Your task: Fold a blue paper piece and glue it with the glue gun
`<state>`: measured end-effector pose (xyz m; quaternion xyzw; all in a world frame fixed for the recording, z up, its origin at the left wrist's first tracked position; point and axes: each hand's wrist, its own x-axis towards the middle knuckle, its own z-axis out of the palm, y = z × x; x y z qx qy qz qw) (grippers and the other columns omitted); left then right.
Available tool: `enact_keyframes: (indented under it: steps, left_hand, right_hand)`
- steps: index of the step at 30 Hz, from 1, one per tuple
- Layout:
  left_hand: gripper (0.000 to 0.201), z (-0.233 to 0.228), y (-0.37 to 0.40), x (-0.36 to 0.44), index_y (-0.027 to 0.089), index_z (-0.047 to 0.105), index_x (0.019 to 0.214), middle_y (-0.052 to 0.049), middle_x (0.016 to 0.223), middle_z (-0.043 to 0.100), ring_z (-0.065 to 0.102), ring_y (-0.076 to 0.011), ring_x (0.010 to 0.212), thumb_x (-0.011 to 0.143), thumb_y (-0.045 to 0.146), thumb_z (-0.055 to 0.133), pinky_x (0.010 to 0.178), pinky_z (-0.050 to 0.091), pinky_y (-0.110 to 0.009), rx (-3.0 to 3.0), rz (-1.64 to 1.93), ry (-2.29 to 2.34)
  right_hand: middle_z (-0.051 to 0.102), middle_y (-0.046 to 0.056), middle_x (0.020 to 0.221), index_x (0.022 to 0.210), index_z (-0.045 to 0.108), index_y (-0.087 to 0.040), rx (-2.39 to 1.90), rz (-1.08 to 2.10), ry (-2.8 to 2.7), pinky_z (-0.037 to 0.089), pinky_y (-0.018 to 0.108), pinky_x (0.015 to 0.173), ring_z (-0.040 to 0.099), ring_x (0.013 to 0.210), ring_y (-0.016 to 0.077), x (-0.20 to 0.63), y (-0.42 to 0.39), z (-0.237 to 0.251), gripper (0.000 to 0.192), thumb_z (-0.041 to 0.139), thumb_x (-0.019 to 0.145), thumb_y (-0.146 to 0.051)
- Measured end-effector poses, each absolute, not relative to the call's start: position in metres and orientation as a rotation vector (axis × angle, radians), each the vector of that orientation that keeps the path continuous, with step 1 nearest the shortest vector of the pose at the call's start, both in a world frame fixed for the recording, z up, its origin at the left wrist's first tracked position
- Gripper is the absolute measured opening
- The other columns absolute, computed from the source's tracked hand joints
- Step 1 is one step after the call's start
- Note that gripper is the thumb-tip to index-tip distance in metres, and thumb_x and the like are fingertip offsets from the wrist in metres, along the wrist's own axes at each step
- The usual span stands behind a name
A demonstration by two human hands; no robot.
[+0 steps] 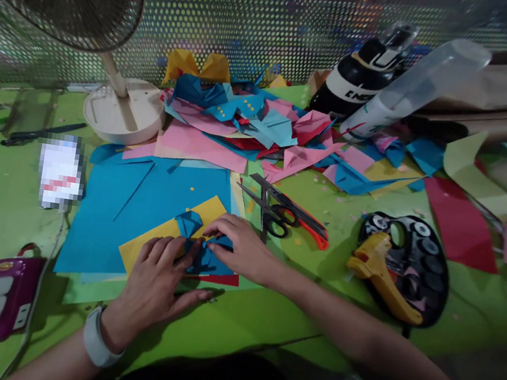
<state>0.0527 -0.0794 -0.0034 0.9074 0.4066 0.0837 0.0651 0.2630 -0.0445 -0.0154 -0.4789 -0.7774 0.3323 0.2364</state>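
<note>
A folded piece of blue paper (208, 262) lies near the front edge of the paper stack, partly hidden under my fingers. My right hand (239, 250) pinches at it between thumb and forefinger. From the left, my left hand (157, 277) rests on the papers, its fingertips touching the same piece and its thumb stretched apart. Beneath is a strip of yellow paper (137, 250), which lies slantwise on large blue sheets (106, 219). Another small blue folded piece (189, 223) sits on the yellow strip just beyond my fingers.
Black scissors (278, 219) and an orange cutter (318, 234) lie right of the stack. Farther right, a yellow glue gun (383, 276) rests on a black palette (437, 268). Behind are folded papers (263, 122), a fan (124, 113) and bottles (356, 78). A phone (60, 170) lies left.
</note>
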Motion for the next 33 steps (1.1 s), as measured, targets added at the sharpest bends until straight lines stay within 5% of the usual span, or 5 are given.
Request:
enact_keyframes:
  steps: [20, 33]
  left_hand:
    - [0.066, -0.003, -0.079, 0.054, 0.016, 0.054, 0.130, -0.015, 0.112, 0.057, 0.050, -0.0298, 0.099, 0.083, 0.062, 0.049, 0.086, 0.040, -0.043, 2.780, 0.250, 1.237]
    - [0.056, -0.006, -0.082, 0.057, 0.014, 0.057, 0.124, -0.016, 0.119, 0.057, 0.050, -0.0318, 0.105, 0.082, 0.052, 0.054, 0.090, 0.038, -0.046, 2.806, 0.231, 1.255]
  right_hand:
    - [0.063, 0.004, 0.097, 0.098, 0.060, -0.018, -1.307, 0.888, -2.150, 0.043, 0.034, 0.085, 0.058, 0.094, 0.0178, 0.264, -0.045, -0.016, 0.021, 0.058, 0.079, -0.009]
    - [0.049, 0.022, 0.137, 0.126, 0.054, 0.001, -1.327, 0.048, -2.577, 0.037, 0.049, 0.098, 0.045, 0.122, 0.0324, 0.242, -0.090, -0.010, 0.055, 0.037, 0.094, -0.041]
